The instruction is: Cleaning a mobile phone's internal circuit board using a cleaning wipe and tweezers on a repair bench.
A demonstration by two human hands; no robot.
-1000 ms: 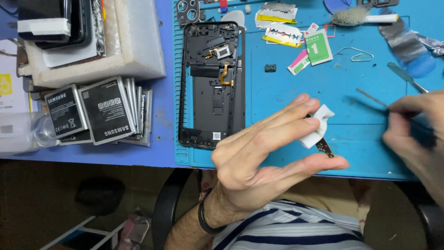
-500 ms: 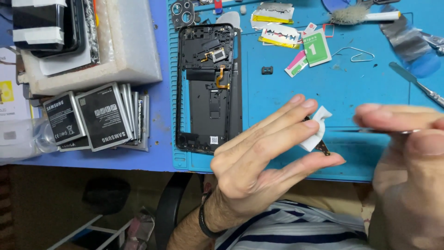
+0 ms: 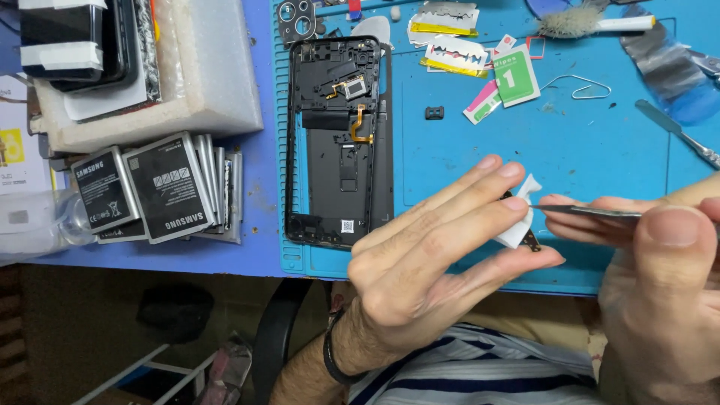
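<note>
Left hand: the left hand [image 3: 420, 270] is raised in front of the mat's near edge, fingers stretched out towards the right; a small dark part [image 3: 529, 238] wrapped in a scrap of white wipe [image 3: 520, 225] is pinched between the thumb and the fingertips.
Right hand: the right hand [image 3: 660, 285] is seen at the right edge, closed around thin metal tweezers [image 3: 592, 213]; the tip of the tweezers is brought up against the wipe and the small part.
Small part: it is held in the air between the two hands, above the near edge of the blue mat [image 3: 585, 150], not resting on it; its finer detail cannot be made out.
Phone frame: an opened black phone frame [image 3: 339, 142] is laid face down on the left side of the mat, with orange flex strips showing inside; it is well apart from both hands.
On the mat: a green and white wipe sachet [image 3: 514, 76], a bent paper clip [image 3: 581, 88], a small black piece [image 3: 434, 112], a brush [image 3: 585, 21] and a flat metal tool [image 3: 675, 131] are spread along the far and right parts.
Left of the mat: a fanned stack of flat batteries [image 3: 161, 187] is set beside a white foam block [image 3: 195, 75].
Wrist: a dark band [image 3: 330, 352] is worn on the left wrist.
</note>
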